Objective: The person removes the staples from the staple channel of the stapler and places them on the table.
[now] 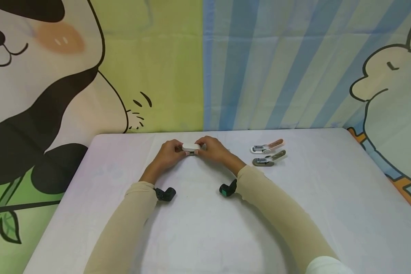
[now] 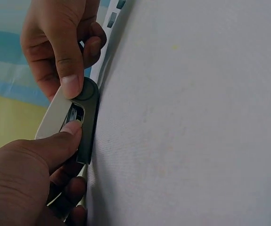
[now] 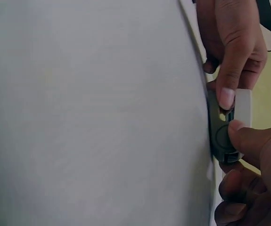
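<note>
Both hands meet over a nail clipper (image 1: 191, 147) with a dark grey case and a white lever, near the table's far edge. My left hand (image 1: 169, 155) grips one end of it, its thumb at the slot in the case where a bit of metal (image 2: 74, 113) shows. At the other end, my right hand (image 1: 215, 151) pinches the clipper, the thumb beside the round part of the grey case (image 3: 218, 134). The fingers behind the clipper are partly hidden.
Two more nail clippers lie to the right, levers raised: a white one with a brownish-pink lever (image 1: 267, 147) and a grey one (image 1: 268, 159). White cloth covers the table (image 1: 191, 228). A printed curtain (image 1: 164, 68) hangs behind the far edge.
</note>
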`<state>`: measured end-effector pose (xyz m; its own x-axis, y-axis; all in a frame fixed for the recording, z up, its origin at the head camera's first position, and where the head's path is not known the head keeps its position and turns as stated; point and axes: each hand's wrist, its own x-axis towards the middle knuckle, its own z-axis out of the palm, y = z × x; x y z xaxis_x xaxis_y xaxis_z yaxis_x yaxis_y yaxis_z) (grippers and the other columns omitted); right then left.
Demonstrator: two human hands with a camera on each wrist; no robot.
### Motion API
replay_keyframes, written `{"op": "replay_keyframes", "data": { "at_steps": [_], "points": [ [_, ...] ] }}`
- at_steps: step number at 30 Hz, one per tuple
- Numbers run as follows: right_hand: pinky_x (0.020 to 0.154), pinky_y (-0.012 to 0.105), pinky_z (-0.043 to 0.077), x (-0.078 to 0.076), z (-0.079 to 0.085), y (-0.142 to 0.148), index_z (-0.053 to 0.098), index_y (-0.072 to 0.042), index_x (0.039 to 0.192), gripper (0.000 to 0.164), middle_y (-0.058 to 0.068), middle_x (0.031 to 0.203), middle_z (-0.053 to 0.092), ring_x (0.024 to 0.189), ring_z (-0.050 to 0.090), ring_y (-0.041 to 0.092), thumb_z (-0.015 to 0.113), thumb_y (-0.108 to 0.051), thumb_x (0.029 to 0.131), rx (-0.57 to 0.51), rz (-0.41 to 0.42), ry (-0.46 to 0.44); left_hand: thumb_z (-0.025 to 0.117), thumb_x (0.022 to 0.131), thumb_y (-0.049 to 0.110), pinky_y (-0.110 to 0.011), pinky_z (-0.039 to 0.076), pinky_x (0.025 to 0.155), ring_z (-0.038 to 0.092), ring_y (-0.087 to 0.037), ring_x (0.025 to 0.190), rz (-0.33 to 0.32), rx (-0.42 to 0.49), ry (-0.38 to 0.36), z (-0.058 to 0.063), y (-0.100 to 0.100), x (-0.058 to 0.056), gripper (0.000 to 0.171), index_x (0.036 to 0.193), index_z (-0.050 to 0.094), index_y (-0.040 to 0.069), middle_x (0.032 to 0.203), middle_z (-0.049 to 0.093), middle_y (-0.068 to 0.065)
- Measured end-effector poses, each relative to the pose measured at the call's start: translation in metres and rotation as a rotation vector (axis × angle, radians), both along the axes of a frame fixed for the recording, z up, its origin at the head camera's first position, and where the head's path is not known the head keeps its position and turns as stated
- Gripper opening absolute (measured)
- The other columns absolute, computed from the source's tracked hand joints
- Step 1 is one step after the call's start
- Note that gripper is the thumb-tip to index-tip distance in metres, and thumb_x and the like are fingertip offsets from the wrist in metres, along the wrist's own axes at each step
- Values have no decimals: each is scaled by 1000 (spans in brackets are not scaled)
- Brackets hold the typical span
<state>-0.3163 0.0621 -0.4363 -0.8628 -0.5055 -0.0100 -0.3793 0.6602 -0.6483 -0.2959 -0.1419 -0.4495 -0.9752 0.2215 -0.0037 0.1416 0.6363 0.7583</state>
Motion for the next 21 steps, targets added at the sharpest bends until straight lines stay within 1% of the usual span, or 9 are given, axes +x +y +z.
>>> {"op": "replay_keyframes", "data": {
  "at_steps": [6, 8, 14, 18, 21],
  "points": [
    [93, 37, 43, 5, -1, 4, 65, -5, 117, 28, 6, 112, 63, 106, 57, 20, 67, -20, 94, 29, 26, 33, 70, 90, 12, -36, 41, 76, 52, -24, 88, -67, -19, 13, 1, -2, 1, 26, 110, 70, -4, 101, 62, -13],
    [92, 37, 43, 7, -2, 5, 66, -6, 117, 29, 5, 111, 63, 105, 58, 19, 68, -22, 93, 45, 21, 35, 70, 89, 12, -35, 41, 75, 52, -23, 86, -90, -24, 14, 1, -3, 1, 25, 109, 70, -3, 99, 63, -12],
    [89, 38, 45, 18, 2, 15, 65, -7, 119, 31, 3, 111, 63, 104, 58, 21, 66, -26, 94, 81, 52, 104, 73, 88, 12, -33, 40, 71, 51, -21, 82, -141, -9, 25, 2, -2, 4, 20, 104, 73, 0, 95, 64, -10],
    [86, 37, 45, 28, 8, 22, 65, -7, 117, 30, 3, 110, 62, 99, 59, 20, 67, -26, 94, 86, 93, 146, 74, 86, 12, -33, 40, 70, 51, -21, 81, -164, 16, 35, 4, 1, 10, 16, 98, 73, 1, 94, 63, -8],
    [83, 36, 46, 35, 11, 28, 64, -8, 116, 30, 1, 108, 62, 95, 58, 18, 67, -27, 94, 97, 119, 164, 75, 86, 11, -34, 40, 70, 50, -21, 82, -187, 30, 54, 6, 3, 17, 12, 94, 73, 2, 93, 62, -6]
  ]
}}
